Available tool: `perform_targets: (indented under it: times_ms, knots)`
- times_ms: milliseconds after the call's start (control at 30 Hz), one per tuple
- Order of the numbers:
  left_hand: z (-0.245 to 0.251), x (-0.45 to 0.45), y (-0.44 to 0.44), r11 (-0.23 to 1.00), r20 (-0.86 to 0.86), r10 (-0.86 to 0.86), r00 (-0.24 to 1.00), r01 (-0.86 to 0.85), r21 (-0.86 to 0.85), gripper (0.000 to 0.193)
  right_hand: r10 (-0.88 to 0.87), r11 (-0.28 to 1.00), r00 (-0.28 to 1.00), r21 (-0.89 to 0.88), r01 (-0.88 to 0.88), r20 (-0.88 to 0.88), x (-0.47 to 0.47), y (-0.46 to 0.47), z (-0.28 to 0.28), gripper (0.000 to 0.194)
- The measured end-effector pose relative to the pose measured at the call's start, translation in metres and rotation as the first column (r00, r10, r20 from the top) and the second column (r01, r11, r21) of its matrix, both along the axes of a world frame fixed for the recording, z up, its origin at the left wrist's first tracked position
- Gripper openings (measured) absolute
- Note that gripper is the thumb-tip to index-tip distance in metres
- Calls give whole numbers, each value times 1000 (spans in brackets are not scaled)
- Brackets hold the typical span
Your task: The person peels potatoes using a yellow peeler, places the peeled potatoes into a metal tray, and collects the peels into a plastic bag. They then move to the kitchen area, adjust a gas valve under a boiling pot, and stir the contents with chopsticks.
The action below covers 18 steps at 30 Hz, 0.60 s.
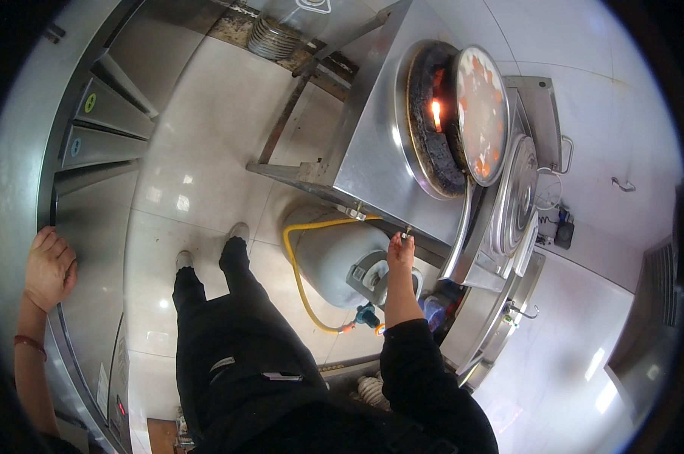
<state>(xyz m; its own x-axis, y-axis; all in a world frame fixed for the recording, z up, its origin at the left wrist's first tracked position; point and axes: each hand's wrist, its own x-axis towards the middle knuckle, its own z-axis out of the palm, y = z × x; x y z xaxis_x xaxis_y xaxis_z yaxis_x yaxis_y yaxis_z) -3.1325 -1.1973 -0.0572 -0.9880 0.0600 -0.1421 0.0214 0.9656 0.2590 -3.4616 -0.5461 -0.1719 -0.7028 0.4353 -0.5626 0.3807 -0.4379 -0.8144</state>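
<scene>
My right hand (401,251) has its fingers closed around a small metal gas valve (406,231) on the front edge of a stainless steel stove (370,164). Over the blackened burner ring (416,113) is a long-handled pan (505,108) holding cloudy liquid (481,113) with orange and white pieces near its rim. An orange flame (436,113) shows in the burner beside the pan. The pan's metal handle (464,227) points back towards me, right of my hand. My left hand (51,267) rests with curled fingers at the edge of a steel counter (13,164); its grip is unclear.
A grey gas cylinder (330,267) with a yellow hose (292,278) stands below the stove. Another steel cooker with a round lid (515,198) is to the right. Steel drawers (106,144) line the left. A clear bottle (277,37) stands beyond the tiled floor (206,142).
</scene>
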Motion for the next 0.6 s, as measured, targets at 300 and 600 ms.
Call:
perform_targets:
  times_ms: [300, 600]
  knots:
    - [0, 1, -1, 1000, 8, 1, 1000, -1, 5, 11, 4, 1000, 1000, -13, -5, -13, -1, 1, -2, 28]
    - [-2, 3, -2, 1000, -11, -5, 1000, 5, 19, 12, -16, 986, 994, -161, 33, 106, -9, 21, -15, 27]
